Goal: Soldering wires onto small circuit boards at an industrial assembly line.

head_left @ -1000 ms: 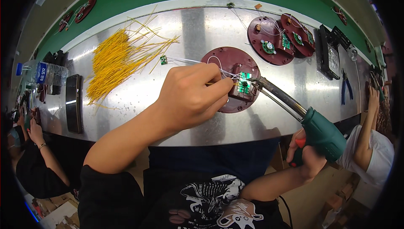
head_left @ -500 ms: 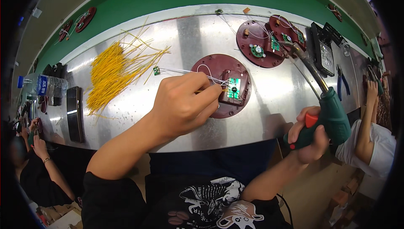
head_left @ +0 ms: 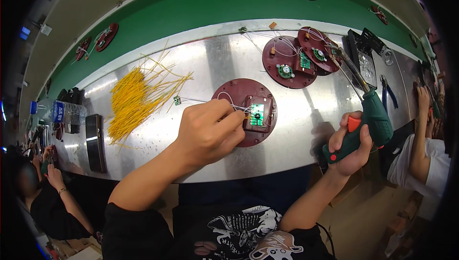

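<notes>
1 x metal table (head_left: 291, 150); 1 x soldering gun (head_left: 377, 116), green w/ red trigger, up off table at R, R hand (head_left: 351, 157) fingers curled round its handle. 1 x pile yellow wires (head_left: 128, 104), table L; 1 x maroon disc (head_left: 229, 88), flat, ctr, w/ green circuit bd (head_left: 256, 115); L hand (head_left: 208, 133) over disc's L edge, fingers pinched tog on thin yellow wire (head_left: 247, 116) just beside bd

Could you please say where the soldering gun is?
In the head view, the soldering gun is in the right hand, right of the nearest maroon disc.
</notes>
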Action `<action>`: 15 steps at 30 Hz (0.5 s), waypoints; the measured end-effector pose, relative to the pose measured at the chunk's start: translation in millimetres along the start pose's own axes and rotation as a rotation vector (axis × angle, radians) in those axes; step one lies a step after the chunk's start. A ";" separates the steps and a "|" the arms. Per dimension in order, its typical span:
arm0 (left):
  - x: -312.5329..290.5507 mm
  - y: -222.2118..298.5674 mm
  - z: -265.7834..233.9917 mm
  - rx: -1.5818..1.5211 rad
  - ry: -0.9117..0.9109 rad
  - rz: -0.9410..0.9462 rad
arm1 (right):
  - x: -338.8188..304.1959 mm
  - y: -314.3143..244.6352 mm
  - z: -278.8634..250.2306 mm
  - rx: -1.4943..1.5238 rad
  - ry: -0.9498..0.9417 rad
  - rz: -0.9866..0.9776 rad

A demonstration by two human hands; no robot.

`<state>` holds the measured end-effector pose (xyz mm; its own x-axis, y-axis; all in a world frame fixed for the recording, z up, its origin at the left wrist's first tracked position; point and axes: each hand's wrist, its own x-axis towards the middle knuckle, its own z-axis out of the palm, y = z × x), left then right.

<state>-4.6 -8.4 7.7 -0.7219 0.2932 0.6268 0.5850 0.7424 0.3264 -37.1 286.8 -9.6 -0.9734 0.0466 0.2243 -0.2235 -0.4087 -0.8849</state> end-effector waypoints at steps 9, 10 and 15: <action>-1.7 4.1 -5.1 -0.023 -0.005 -0.088 | 3.6 -2.5 5.7 0.209 0.282 -0.054; 4.7 5.9 -10.3 -0.014 -0.010 -0.071 | 4.6 -2.0 5.5 0.218 0.289 -0.051; 39.2 19.5 -25.9 0.127 -0.110 -0.001 | 4.1 -0.8 2.9 0.269 0.339 -0.126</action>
<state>-11.9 2.0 57.0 -0.7625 0.3518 0.5429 0.5381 0.8108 0.2304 -40.7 284.7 -6.8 -0.9111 0.3886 0.1373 -0.3637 -0.6013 -0.7114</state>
